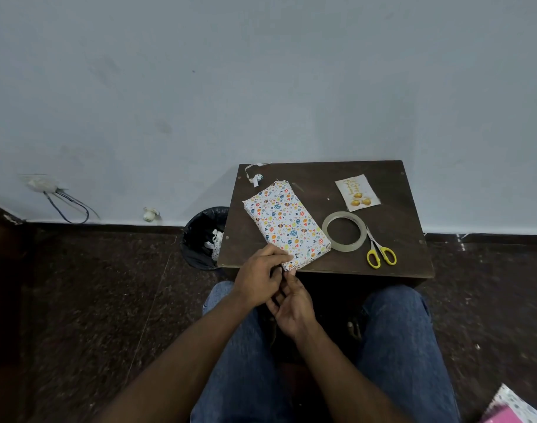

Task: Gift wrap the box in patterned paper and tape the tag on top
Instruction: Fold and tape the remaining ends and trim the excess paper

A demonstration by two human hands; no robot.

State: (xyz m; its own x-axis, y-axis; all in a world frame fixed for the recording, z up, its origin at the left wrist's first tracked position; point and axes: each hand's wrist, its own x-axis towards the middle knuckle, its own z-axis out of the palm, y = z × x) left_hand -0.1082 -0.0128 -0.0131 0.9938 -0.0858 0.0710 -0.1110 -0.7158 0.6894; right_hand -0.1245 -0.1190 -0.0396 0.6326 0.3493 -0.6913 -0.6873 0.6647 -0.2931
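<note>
Wrapped box (287, 225) in egg-patterned paper, flat on dark tabletop (398, 239), near corner under left hand (258, 277), fingers curled over paper edge in a pinching grip. Right hand (294, 306) just below, fingers meeting box end; grip unclear. Right of grip: tape roll (344, 230) touching box, yellow-handled scissors (381, 254). Beyond: tag (357, 193), gold script unreadable.

Seated person, blue denim jeans (404, 346) on both legs, fabric faded and slightly mottled. Forearms bare, no sleeves in view. Left hand (258, 277) and right hand (294, 306) bare: no rings, watch or gloves visible.
</note>
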